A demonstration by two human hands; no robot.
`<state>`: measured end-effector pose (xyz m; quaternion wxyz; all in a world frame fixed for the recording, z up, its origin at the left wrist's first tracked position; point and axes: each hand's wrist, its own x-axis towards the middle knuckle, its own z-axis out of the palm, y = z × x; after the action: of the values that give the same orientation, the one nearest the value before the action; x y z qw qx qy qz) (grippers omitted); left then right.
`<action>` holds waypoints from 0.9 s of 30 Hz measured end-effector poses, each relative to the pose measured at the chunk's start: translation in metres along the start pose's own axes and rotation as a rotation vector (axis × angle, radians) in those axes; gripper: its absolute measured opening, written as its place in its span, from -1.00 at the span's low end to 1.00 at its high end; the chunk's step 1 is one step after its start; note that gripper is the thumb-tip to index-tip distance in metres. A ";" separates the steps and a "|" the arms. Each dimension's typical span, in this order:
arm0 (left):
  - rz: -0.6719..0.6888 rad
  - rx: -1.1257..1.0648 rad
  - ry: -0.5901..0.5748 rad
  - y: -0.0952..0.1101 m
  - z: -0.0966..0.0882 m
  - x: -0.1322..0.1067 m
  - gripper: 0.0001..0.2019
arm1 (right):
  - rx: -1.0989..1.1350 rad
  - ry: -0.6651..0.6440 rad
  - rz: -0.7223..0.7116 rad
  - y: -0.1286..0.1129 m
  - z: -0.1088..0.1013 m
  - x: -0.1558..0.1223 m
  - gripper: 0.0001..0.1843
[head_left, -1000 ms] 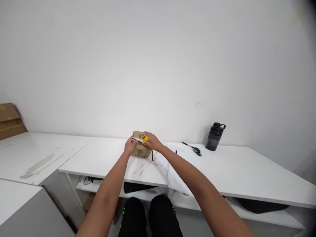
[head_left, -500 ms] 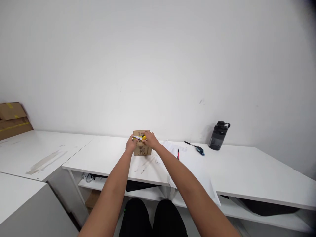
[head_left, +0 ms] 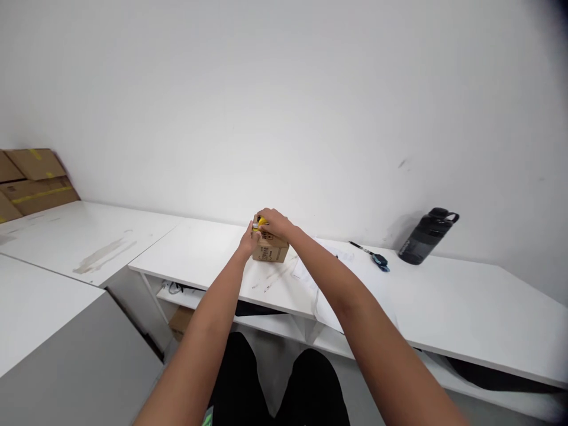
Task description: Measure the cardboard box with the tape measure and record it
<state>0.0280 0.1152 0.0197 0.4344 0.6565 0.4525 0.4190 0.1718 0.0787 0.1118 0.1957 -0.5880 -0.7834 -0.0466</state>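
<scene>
A small brown cardboard box (head_left: 271, 254) with dark print stands on the white table. Just over its top, a yellow tape measure (head_left: 261, 222) is in my right hand (head_left: 276, 222), whose fingers wrap round the body and partly cover it. My left hand (head_left: 250, 239), at the box's left edge, pinches the tape's free end. Only a short bit of blade shows between the two hands. Most of the box's top is hidden beneath my right hand.
White paper sheets (head_left: 326, 310) lie right of the box. Farther right are a pen (head_left: 360, 247), a dark blue item (head_left: 380, 261) and a dark water bottle (head_left: 426, 236). Cardboard boxes (head_left: 39, 192) are stacked at the far left, and a wall rises behind the table (head_left: 465, 302).
The exposed blade has become shorter as my hands came closer together. My right hand now lies farther over the box top. The view has shifted and tilted, and the red pen is now hidden.
</scene>
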 end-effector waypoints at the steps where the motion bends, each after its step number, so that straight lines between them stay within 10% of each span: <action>1: -0.007 -0.004 -0.018 0.001 -0.001 -0.003 -0.23 | 0.002 -0.018 -0.026 -0.003 -0.001 -0.001 -0.64; 13: -0.193 0.128 -0.016 0.021 -0.003 0.001 0.08 | -0.001 0.152 -0.007 -0.011 0.006 -0.028 -0.41; 21: -0.182 0.162 -0.118 0.033 -0.017 0.001 0.06 | 0.102 0.406 0.353 0.003 0.003 -0.017 -0.41; 27: -0.141 0.240 -0.278 0.035 -0.035 0.013 0.02 | -0.071 0.280 0.404 -0.004 0.003 0.005 -0.63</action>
<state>0.0067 0.1268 0.0648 0.4397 0.7219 0.4796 0.2357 0.1664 0.0832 0.1111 0.2870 -0.7271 -0.6130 -0.1150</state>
